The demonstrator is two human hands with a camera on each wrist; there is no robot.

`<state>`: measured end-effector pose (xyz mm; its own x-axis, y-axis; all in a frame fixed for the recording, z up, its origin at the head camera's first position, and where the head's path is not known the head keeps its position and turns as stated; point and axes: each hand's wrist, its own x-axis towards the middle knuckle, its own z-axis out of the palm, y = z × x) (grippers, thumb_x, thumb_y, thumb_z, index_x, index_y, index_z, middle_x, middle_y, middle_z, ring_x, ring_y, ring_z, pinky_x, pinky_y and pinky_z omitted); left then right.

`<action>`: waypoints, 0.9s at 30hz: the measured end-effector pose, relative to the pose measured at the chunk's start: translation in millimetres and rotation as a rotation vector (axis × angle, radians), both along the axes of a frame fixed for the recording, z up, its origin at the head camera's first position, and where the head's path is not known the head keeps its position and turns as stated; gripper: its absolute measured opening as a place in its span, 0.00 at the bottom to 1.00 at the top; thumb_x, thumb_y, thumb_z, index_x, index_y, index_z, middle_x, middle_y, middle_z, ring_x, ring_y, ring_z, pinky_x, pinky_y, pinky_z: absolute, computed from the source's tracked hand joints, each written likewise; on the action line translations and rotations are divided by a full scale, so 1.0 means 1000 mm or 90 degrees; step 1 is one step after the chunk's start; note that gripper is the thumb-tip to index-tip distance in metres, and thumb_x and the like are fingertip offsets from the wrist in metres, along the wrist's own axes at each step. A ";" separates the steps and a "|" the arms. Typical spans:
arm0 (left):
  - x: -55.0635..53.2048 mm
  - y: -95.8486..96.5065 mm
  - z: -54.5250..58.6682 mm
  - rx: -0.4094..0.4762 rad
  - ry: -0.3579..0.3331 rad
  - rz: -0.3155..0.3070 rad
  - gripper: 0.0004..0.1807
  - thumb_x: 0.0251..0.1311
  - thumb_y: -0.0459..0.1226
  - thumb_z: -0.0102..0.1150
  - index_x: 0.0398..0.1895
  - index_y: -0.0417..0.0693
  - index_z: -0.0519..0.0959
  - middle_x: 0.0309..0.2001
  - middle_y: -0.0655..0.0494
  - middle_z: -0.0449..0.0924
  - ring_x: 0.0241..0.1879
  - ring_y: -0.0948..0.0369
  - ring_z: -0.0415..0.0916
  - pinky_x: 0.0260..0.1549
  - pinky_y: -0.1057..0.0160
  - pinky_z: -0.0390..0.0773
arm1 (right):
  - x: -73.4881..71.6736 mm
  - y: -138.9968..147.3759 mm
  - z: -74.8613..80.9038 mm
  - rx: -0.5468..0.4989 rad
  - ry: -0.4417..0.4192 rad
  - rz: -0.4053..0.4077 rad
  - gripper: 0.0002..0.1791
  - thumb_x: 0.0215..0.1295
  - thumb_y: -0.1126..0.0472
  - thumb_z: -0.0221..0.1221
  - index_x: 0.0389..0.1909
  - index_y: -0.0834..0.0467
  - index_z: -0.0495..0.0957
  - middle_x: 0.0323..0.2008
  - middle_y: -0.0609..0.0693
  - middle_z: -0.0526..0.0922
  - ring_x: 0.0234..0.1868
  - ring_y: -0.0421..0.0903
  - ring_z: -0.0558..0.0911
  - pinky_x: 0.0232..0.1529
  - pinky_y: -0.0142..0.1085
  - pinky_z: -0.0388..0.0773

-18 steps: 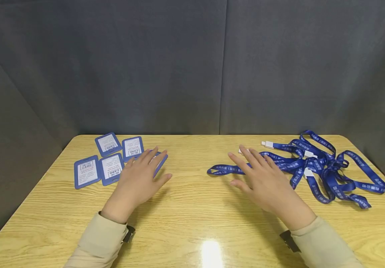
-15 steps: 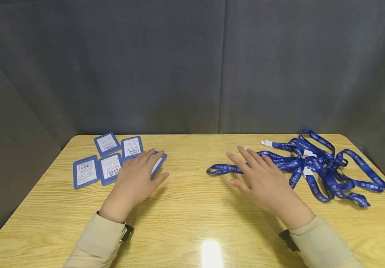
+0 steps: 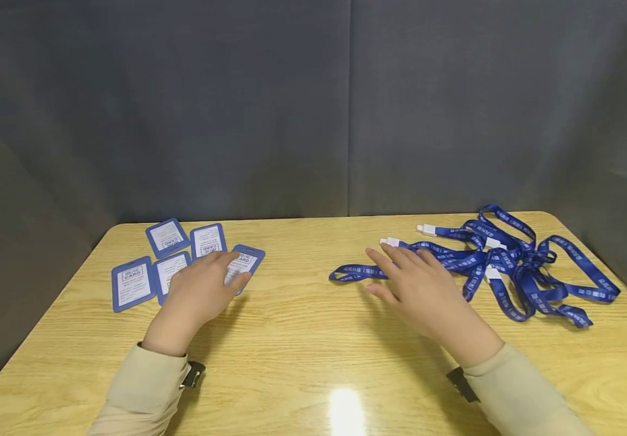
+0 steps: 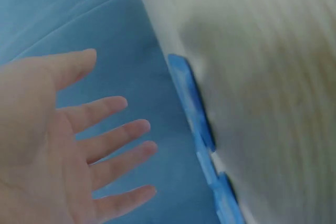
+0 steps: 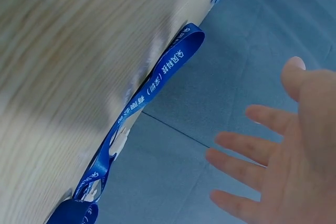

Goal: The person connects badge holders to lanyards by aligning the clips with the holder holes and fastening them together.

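Observation:
In the head view my left hand (image 3: 195,297) is held over blue-framed ID card holders, palm down and fingers spread. The nearest card holder (image 3: 246,261) shows beyond its fingertips. The left wrist view has the hand (image 4: 63,140) holding nothing, with a gap between it and the holders (image 4: 190,100). Over the left end of a printed blue lanyard (image 3: 358,273) is my right hand (image 3: 422,290), its fingers relaxed and apart. From the right wrist, the lanyard (image 5: 152,80) lies along the table with space between it and the fingers.
Several more lanyards (image 3: 534,266) with white clips (image 3: 428,229) lie tangled at the right of the wooden table (image 3: 302,345). Other card holders (image 3: 133,284) lie flat at the left. A dark grey curtain (image 3: 237,109) stands behind the table's far edge.
My left hand has shifted left and slightly back, uncovering more of the nearest card holder. The whole head view has drifted slightly. A white clip near the right fingers now shows more fully.

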<state>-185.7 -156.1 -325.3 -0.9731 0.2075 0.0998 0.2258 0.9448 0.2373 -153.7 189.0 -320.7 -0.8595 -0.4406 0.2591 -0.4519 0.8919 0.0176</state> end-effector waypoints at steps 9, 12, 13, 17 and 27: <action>-0.020 0.000 -0.010 0.005 -0.039 0.011 0.28 0.72 0.49 0.51 0.68 0.42 0.70 0.63 0.36 0.71 0.59 0.37 0.71 0.49 0.32 0.70 | 0.000 0.000 -0.001 0.004 0.018 0.000 0.32 0.74 0.41 0.51 0.69 0.57 0.69 0.67 0.61 0.71 0.66 0.60 0.71 0.64 0.60 0.63; -0.025 -0.002 -0.010 -0.002 -0.053 0.023 0.29 0.71 0.49 0.53 0.67 0.39 0.70 0.62 0.34 0.70 0.58 0.36 0.71 0.50 0.33 0.71 | 0.000 -0.002 -0.002 -0.002 0.009 0.005 0.32 0.74 0.41 0.51 0.69 0.57 0.69 0.67 0.61 0.71 0.66 0.60 0.70 0.64 0.61 0.62; -0.028 -0.002 -0.011 0.003 -0.060 0.024 0.30 0.70 0.49 0.54 0.67 0.37 0.70 0.62 0.33 0.70 0.59 0.36 0.70 0.51 0.34 0.71 | 0.000 -0.002 -0.002 -0.002 0.007 0.005 0.32 0.74 0.41 0.50 0.70 0.57 0.69 0.67 0.61 0.71 0.66 0.60 0.70 0.64 0.61 0.62; -0.041 0.001 -0.014 0.054 -0.090 0.044 0.35 0.68 0.52 0.55 0.66 0.34 0.69 0.62 0.31 0.69 0.60 0.37 0.69 0.53 0.36 0.70 | 0.000 -0.002 -0.003 0.000 0.009 0.003 0.33 0.74 0.40 0.50 0.69 0.57 0.69 0.66 0.61 0.71 0.66 0.60 0.70 0.65 0.61 0.61; -0.062 0.010 -0.007 0.041 -0.226 0.138 0.52 0.58 0.56 0.64 0.68 0.22 0.57 0.61 0.23 0.60 0.60 0.31 0.62 0.57 0.36 0.67 | 0.000 -0.002 -0.004 -0.008 0.006 0.002 0.33 0.73 0.40 0.51 0.69 0.58 0.69 0.63 0.61 0.74 0.64 0.62 0.73 0.64 0.61 0.63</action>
<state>-247.8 -146.3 -331.9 -0.9699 -0.0018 -0.2436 -0.0834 0.9420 0.3252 -153.4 186.5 -324.8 -0.8557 -0.4402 0.2721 -0.4546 0.8906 0.0112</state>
